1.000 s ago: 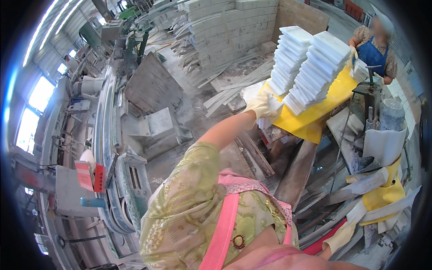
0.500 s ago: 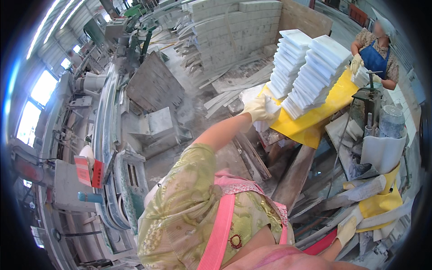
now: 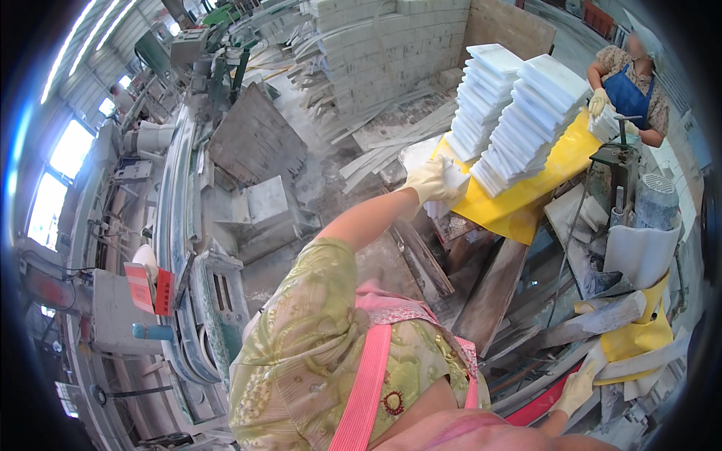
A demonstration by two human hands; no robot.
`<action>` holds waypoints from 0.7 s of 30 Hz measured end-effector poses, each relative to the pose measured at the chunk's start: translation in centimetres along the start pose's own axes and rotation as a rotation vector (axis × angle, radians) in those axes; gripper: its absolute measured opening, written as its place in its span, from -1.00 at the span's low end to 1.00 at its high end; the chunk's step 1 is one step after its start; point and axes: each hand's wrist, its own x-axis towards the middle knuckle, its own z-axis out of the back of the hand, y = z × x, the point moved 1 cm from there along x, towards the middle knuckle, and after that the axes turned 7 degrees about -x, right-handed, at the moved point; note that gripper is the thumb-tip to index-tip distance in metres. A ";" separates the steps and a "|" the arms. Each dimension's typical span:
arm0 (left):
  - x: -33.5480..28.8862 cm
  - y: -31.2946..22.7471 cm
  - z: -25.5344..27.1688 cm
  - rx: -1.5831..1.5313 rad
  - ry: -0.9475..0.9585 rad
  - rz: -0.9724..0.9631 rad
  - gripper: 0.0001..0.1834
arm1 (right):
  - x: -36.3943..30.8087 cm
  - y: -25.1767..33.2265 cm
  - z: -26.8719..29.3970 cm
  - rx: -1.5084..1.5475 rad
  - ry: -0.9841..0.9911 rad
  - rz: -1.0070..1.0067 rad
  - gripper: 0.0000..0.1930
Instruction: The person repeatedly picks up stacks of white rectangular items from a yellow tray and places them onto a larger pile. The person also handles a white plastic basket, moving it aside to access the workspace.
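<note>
My left hand, in a cream glove, reaches out to the near left corner of a yellow sheet. Its fingers are closed round a small white stone slab. Just beyond it, two tall, leaning stacks of white slabs rest on the yellow sheet. At the lower right, my right hand, gloved too, lies beside a long pale strip. Its fingers partly blend into the pale pieces there, so their grip is unclear.
A co-worker in a blue apron handles white slabs at the far right. A motor and an upright metal stand are on the right. Machine rails run along the left; a wall of stacked stone stands behind.
My right hand has shifted slightly down and left. My left hand stays on the slab, and the stacks have not changed. The view has tilted a little.
</note>
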 end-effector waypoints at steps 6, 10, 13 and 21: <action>-0.2 -0.1 0.2 -0.031 -0.019 0.012 0.08 | -0.9 4.0 2.7 -0.324 -0.118 0.005 -0.30; -0.5 -0.6 0.7 -0.011 0.017 -0.038 -0.02 | -1.8 5.1 8.6 0.273 -0.097 -0.434 -0.41; -0.9 -0.4 1.2 -0.060 0.032 -0.096 -0.02 | -3.3 6.8 10.5 1.188 -0.350 -0.343 -0.43; -1.0 1.8 1.9 -0.172 0.085 -0.289 -0.01 | -4.1 30.5 7.4 1.875 -0.103 -0.257 -0.63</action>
